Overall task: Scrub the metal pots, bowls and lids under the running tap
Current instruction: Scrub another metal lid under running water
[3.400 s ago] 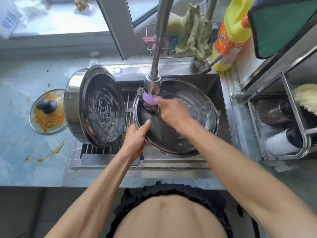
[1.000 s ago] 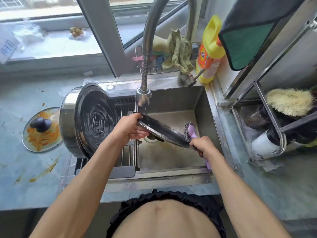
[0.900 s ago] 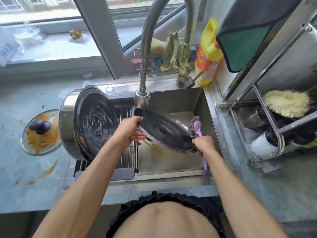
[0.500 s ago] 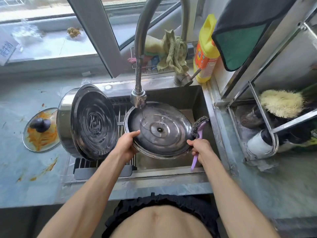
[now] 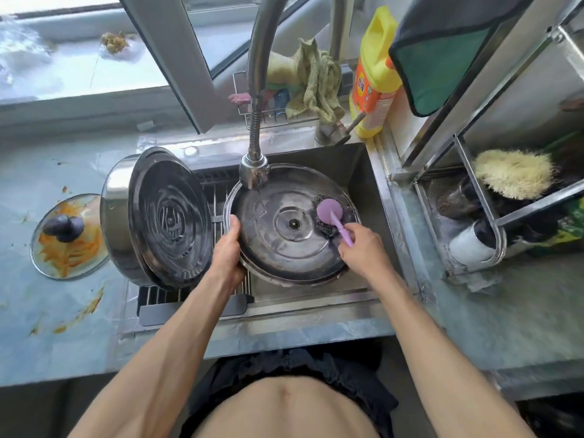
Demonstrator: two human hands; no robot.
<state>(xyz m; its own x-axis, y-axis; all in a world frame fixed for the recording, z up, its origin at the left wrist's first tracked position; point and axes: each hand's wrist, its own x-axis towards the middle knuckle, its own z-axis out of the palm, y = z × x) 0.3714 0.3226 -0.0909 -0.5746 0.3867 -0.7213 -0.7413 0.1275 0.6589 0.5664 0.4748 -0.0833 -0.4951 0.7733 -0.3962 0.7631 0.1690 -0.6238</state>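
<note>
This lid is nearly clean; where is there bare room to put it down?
Counter front-right, between the sink and the dish rack, is bare. Counter strip in front of the glass lid has only smears. The drain rack is crowded by the tilted pot.

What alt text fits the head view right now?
Left hand grips a metal lid under the tap while the right hand scrubs it with a purple scrubber. A pot leans at the sink's left.

The tap head (image 5: 253, 172) hangs over the lid's (image 5: 284, 245) 11 o'clock rim; the tilted pot (image 5: 151, 216) blocks 9 o'clock; 6 o'clock lies open.
</note>
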